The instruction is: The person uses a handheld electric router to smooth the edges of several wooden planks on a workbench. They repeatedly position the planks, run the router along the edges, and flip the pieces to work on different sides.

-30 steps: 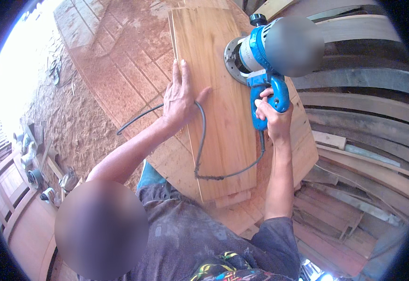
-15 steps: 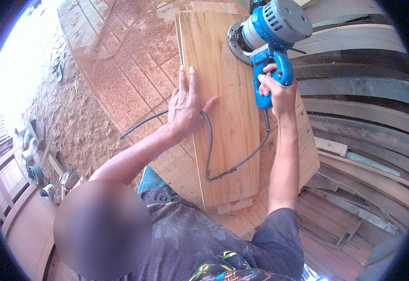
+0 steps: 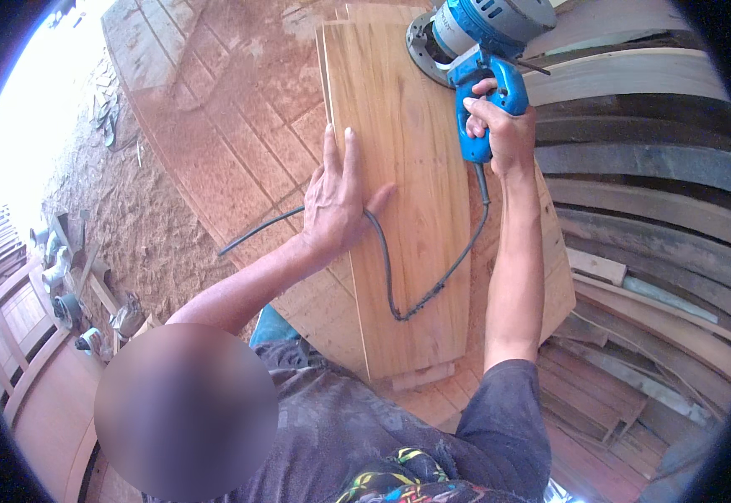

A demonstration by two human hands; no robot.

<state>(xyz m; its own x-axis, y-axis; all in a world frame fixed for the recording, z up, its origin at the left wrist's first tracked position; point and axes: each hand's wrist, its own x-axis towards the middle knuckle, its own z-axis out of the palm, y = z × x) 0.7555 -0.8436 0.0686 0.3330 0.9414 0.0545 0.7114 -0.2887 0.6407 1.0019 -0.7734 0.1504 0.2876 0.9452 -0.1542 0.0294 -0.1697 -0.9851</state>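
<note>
A long wooden board (image 3: 415, 251) lies on the dusty worktable (image 3: 223, 126), with more wood beneath it. My right hand (image 3: 503, 126) is wrapped round the blue handle of a router (image 3: 466, 50). The router's round base plate rests at the far right edge of the board, and its motor leans out to the right; the bit is hidden. On the board's left edge my left hand (image 3: 336, 197) presses flat, fingers stretched out and thumb spread across the top. A black power cord (image 3: 432, 293) loops from the handle over the board and passes by my left wrist.
Long planks (image 3: 633, 168) are stacked along the right side. Sawdust covers the table and the ground (image 3: 156, 226) to the left. At the far left stand a panelled wooden frame (image 3: 38, 360) and several small tools and offcuts (image 3: 68, 310).
My right hand has pushed the router farther away along the board's right edge. The cord's loop has shifted to the right. My left hand stays pressed on the board, nearly in place.
</note>
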